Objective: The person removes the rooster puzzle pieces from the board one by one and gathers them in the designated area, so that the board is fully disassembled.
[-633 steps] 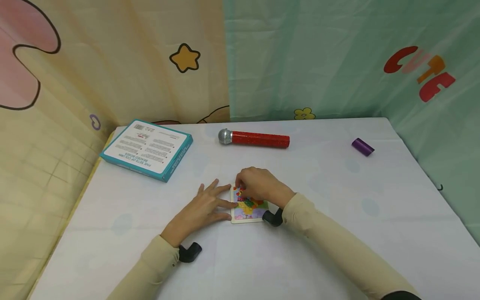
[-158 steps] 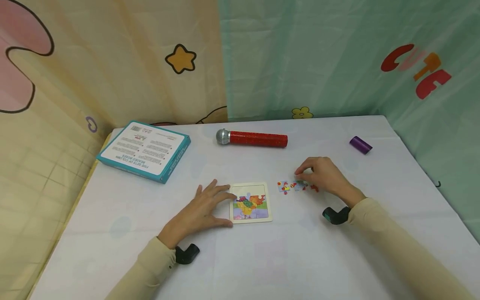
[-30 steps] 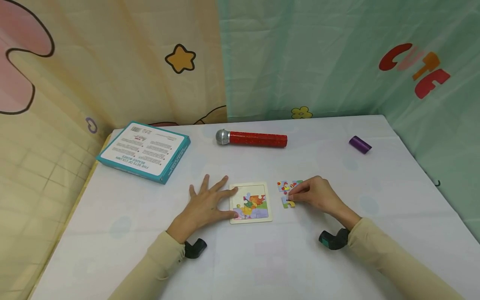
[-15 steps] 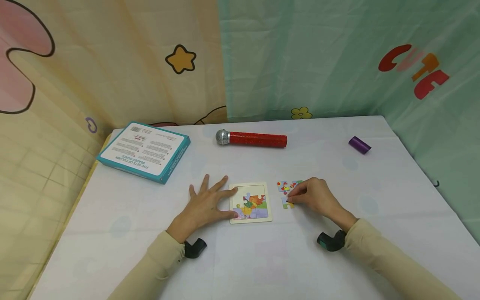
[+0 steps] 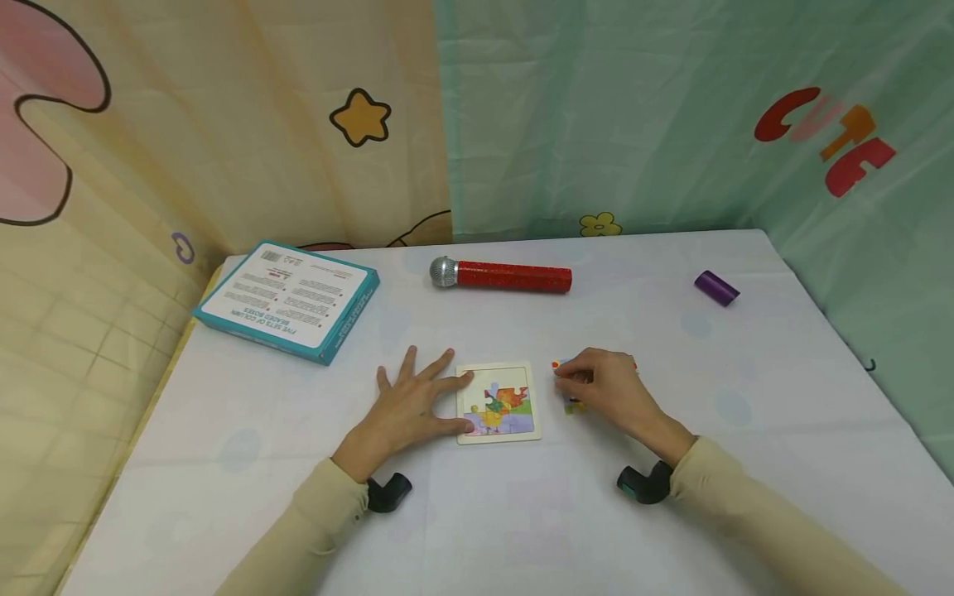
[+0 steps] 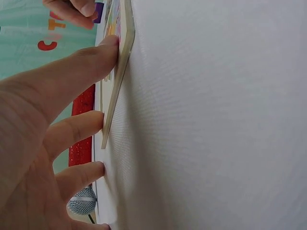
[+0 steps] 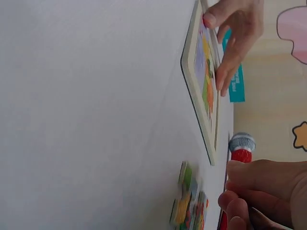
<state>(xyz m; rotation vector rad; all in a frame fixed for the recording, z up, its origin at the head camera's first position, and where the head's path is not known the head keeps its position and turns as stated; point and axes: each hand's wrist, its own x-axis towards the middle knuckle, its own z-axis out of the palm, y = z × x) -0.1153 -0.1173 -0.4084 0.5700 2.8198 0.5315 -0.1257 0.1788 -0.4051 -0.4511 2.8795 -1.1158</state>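
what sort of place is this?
Likely a small staged, child-themed filming corner, maybe a play area: yellow and green cartoon-print curtains close in around a white cloth-covered table, with a square, pale-framed picture puzzle lying on it.

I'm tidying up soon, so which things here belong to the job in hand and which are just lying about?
In use:
jigsaw tray, touched by the left hand
loose jigsaw pieces, near the right hand

Apparently lying about:
teal box
red-handled microphone
purple cylinder
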